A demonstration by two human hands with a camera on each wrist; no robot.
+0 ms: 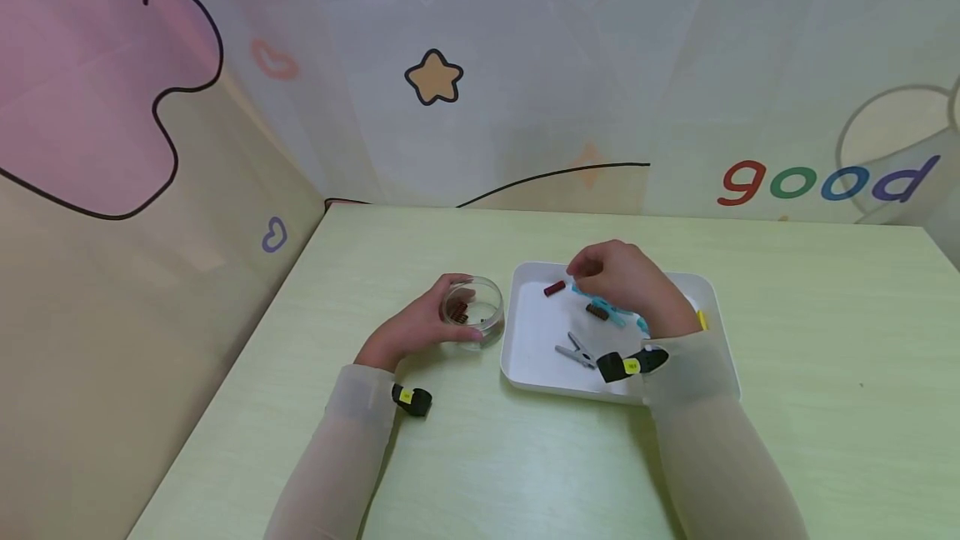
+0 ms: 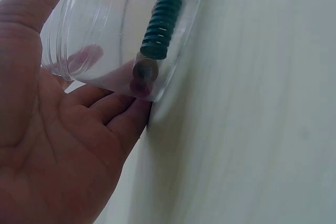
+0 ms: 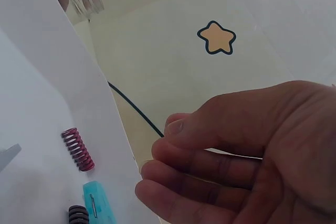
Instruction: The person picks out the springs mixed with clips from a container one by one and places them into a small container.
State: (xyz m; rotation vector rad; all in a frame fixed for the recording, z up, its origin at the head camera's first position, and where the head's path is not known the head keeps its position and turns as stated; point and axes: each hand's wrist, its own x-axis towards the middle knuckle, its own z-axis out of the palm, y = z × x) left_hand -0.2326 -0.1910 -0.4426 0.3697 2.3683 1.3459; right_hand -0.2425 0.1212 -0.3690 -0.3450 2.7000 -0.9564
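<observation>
Clear dish (image 1: 474,307) cupped by left hand (image 1: 420,325), springs (image 1: 457,312) already inside; right hand (image 1: 626,282) curled, empty, red spring (image 1: 554,288) beside it left in tray (image 1: 540,365).

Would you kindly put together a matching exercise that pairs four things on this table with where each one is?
Things:
1. clear jar
2. red spring
3. grey clip
4. right hand

Places:
A. lying in the white tray, near its front edge
B. held by the left hand, left of the tray
C. raised over the far part of the tray, fingers curled
D. lying in the tray at its far side, just left of the right hand

Pairs: 1-B, 2-D, 3-A, 4-C
</observation>
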